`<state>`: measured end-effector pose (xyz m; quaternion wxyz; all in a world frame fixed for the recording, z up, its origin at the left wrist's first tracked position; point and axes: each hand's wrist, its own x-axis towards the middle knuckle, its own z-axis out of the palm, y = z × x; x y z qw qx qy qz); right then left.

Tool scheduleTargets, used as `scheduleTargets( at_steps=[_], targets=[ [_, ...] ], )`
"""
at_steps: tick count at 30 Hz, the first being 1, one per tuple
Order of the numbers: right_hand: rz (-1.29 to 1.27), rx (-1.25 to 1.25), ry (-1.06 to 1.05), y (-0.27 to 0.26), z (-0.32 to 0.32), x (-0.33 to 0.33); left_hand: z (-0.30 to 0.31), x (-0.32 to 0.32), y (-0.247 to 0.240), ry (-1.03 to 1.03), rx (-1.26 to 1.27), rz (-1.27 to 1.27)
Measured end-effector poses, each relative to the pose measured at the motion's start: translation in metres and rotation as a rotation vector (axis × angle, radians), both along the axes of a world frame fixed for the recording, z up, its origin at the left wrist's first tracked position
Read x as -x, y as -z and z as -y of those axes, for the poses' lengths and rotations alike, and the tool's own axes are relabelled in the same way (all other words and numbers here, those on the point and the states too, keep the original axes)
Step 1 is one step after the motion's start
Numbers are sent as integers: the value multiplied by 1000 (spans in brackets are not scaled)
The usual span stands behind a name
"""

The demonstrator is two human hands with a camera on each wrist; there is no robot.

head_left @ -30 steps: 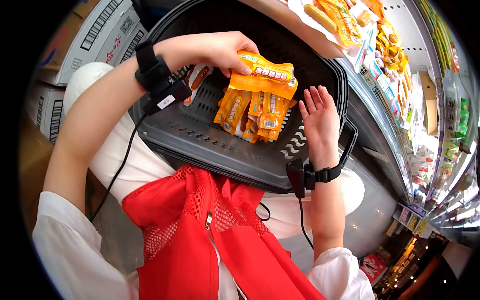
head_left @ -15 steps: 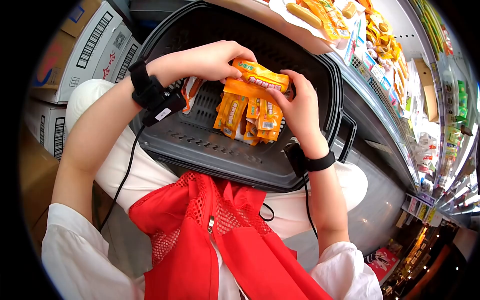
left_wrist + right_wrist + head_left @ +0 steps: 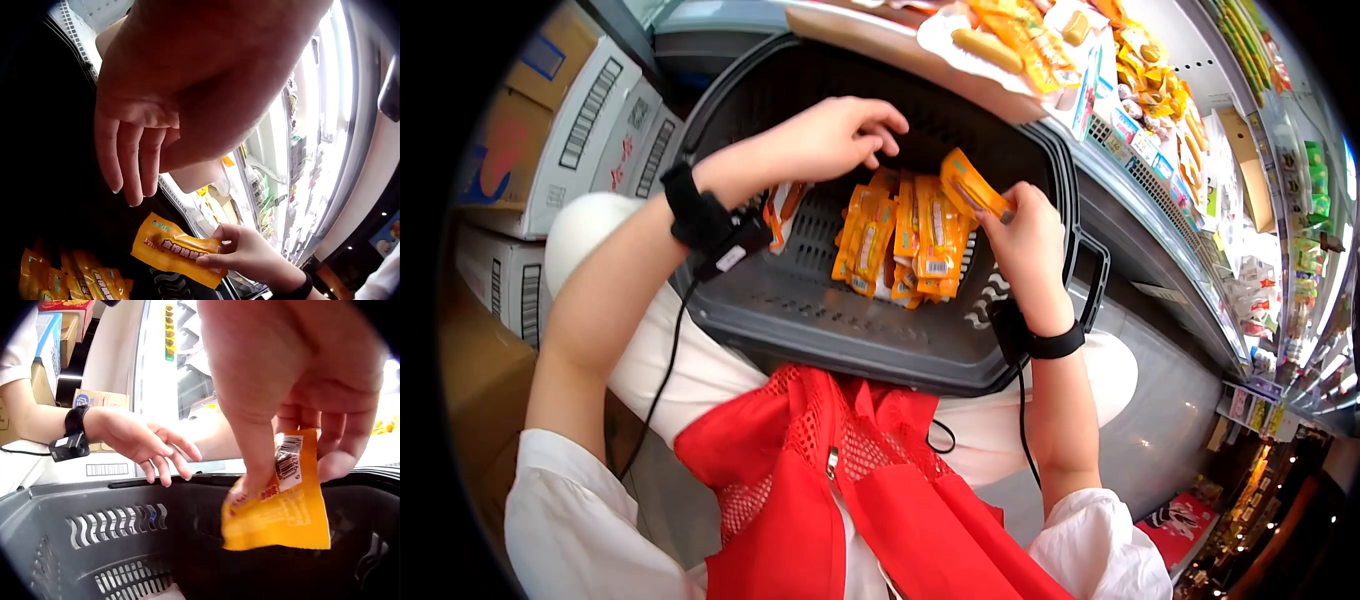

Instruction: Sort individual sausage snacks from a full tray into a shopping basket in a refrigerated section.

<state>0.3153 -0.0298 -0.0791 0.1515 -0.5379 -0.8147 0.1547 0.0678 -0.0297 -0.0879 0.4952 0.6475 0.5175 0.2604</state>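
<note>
My right hand (image 3: 1032,245) pinches one orange sausage packet (image 3: 966,186) between thumb and fingers, over the right side of the dark basket (image 3: 830,358). In the right wrist view, a barcode shows on the packet (image 3: 294,506). Several similar orange packets (image 3: 920,240) lie side by side on the basket floor, to the left of that hand. My left hand (image 3: 835,138) hovers above the far left of the pile, holding nothing. Its fingers hang loose in the left wrist view. Partly behind the left wrist, a white-and-orange packet (image 3: 786,212) lies in the basket.
A chilled shelf (image 3: 1135,190) with loose sausages and orange packets runs along the basket's far and right sides. White cartons (image 3: 585,140) are stacked at the left. The basket handle (image 3: 1095,275) sticks out on the right, and the person's legs flank the basket.
First the left hand alone held a packet over the pile; then both hands gripped it. Now the left hand has let go and drawn away, and the right hand holds the packet, tilted, further right.
</note>
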Motion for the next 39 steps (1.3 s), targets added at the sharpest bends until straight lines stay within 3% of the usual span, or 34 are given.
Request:
scheduleTargets(
  at_steps=[6, 8, 10, 12, 14, 15, 17, 19, 24, 30, 39],
  targets=[
    [381, -138, 162, 24, -3, -7, 1, 0, -8, 19, -8, 48],
    [291, -206, 51, 20, 2, -4, 1, 0, -14, -21, -1, 97],
    [0, 7, -76, 2, 3, -1, 1, -3, -31, 20, -70, 203],
    [-578, 648, -110, -29, 3, 4, 1, -3, -50, 47, -65, 306],
    [-1007, 699, -446, -100, 15, 19, 0, 0, -55, 49, -91, 309],
    [-1061, 724, -532, -134, 23, 24, -1, 1, -56, -8, -106, 319],
    [-1493, 777, -932, -166, 34, 41, -4, 2, -48, -89, -77, 355],
    [-1643, 821, -1189, -179, 44, 55, -4, 3, -45, -93, -72, 333],
    [-1626, 946, -1451, -162, 71, 91, 1, -1, -44, -32, -60, 322],
    [-1580, 971, -1465, -145, 82, 113, 2, -4, -47, -9, -59, 283],
    [-1696, 862, -1422, -152, 81, 72, 4, -6, -47, 21, -56, 291]
  ],
)
